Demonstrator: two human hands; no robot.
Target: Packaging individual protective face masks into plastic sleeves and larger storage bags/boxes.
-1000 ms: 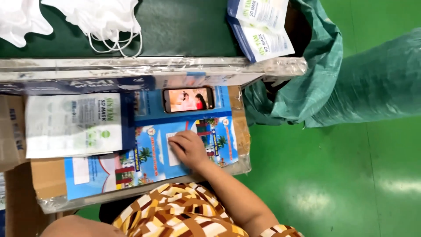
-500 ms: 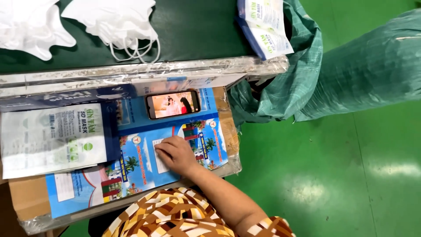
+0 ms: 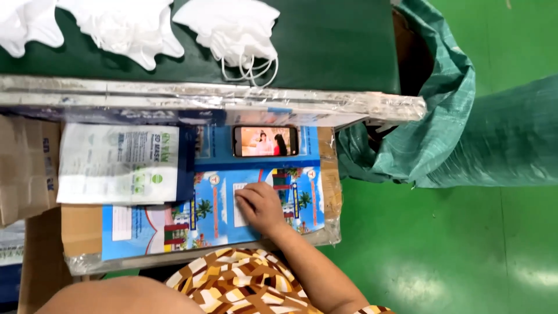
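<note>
My right hand (image 3: 260,206) rests with curled fingers on a blue printed flat package (image 3: 174,224) that lies on a cardboard tray (image 3: 81,229) in front of me. It presses on the package's white label and grips nothing. Just beyond the hand, a phone (image 3: 265,141) lies flat with a bright picture on its screen. A white printed pouch (image 3: 119,164) lies to the left of the hand on the same stack. My left hand is out of view; only a bare rounded limb (image 3: 110,296) shows at the bottom left.
White face masks (image 3: 232,29) lie in heaps on the dark green table (image 3: 325,46) beyond a plastic-wrapped ledge (image 3: 203,96). A green woven sack (image 3: 447,122) slumps at the right on the green floor (image 3: 442,256). A cardboard box (image 3: 26,168) stands at the left.
My right hand stays on the same spot of the blue package. The view has shifted, so more of the table and masks shows at the top.
</note>
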